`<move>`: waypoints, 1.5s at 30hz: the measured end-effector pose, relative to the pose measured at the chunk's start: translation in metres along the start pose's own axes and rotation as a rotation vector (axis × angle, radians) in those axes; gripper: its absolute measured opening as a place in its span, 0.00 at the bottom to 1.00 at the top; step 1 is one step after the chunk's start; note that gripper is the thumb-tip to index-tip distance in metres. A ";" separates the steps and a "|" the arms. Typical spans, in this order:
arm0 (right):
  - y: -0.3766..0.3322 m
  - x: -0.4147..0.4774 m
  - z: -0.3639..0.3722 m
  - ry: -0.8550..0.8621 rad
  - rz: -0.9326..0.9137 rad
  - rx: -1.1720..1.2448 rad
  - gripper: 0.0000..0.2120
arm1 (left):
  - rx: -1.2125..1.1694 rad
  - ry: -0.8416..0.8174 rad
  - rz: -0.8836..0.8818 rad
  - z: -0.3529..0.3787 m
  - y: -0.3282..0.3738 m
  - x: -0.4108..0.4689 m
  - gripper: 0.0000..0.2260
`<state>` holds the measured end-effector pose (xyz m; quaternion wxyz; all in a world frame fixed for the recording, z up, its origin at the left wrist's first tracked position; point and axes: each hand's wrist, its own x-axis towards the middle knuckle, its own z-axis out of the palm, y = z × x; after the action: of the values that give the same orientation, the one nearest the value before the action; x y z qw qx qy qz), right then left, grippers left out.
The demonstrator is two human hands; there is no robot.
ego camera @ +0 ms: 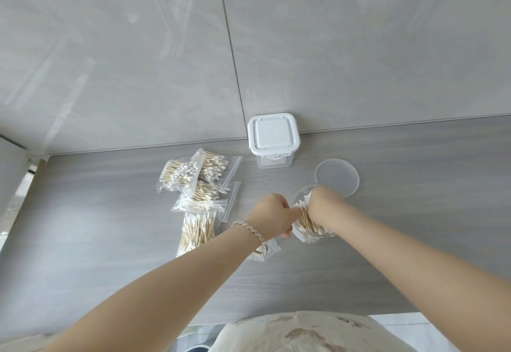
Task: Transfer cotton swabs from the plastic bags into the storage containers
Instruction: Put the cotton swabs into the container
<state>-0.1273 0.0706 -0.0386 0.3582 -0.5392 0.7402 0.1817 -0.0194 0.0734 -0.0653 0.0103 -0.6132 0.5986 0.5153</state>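
- Both hands are at the tub (298, 233), a round clear plastic pot standing on the counter (401, 213), right of centre.
- The right hand (325, 205) is over the top, fingers curled tight round a bundle of swabs (311, 225) that slants down inside the tub.
- The left hand (276, 213) has its fingers curled in and its thumb side against the tub's near wall. It looks to be gripping the tub to steady it, though the fingertips are hidden.
- Progress: this load is going in right now, and the tub looks well filled with pale wooden sticks with fluffy white tips.
- A limp flat bag (273, 246) lies under the left wrist. It is probably an emptied one, but it is mostly covered.
- Plenty left: several bags (193, 185), clear, crinkly zip pouches packed with swabs, lie overlapping in a heap well to the left of the tub.
- The box (273, 136), square with a clear body and a white clip-on top, stands against the wall with its top on. No swabs show through its side, so I'd call it unfilled.
- The lid (338, 176), a round translucent disc, lies flat just behind the tub, not yet fitted.
- The counter is matte grey wood-grain.
- My call: early days, with the first container in hand.
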 end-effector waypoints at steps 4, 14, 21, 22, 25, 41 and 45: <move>0.007 0.012 0.022 0.086 0.001 -0.015 0.13 | 0.041 -0.008 0.026 0.002 -0.003 0.000 0.10; 0.007 -0.014 0.006 0.237 -0.058 -0.112 0.09 | 0.226 0.146 0.391 -0.025 -0.057 -0.021 0.36; 0.008 -0.027 0.036 0.108 -0.381 -0.048 0.14 | 0.433 0.119 0.356 -0.013 -0.100 -0.023 0.23; 0.009 -0.028 0.040 0.131 -0.406 0.012 0.11 | 0.379 0.155 0.390 -0.013 -0.099 -0.025 0.18; 0.011 -0.036 0.048 0.482 -0.505 0.077 0.07 | 0.229 0.201 0.435 -0.022 -0.088 -0.033 0.13; 0.014 -0.070 0.008 0.101 -0.845 0.501 0.19 | 0.069 -0.121 0.565 -0.060 -0.036 -0.057 0.24; 0.028 -0.070 0.000 0.096 -0.760 0.715 0.20 | 0.265 -0.072 0.406 -0.059 -0.044 -0.054 0.09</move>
<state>-0.1416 0.1270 0.0089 0.5263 -0.6216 0.5235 -0.2500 0.0627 0.0879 -0.0294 0.0081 -0.4545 0.7713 0.4455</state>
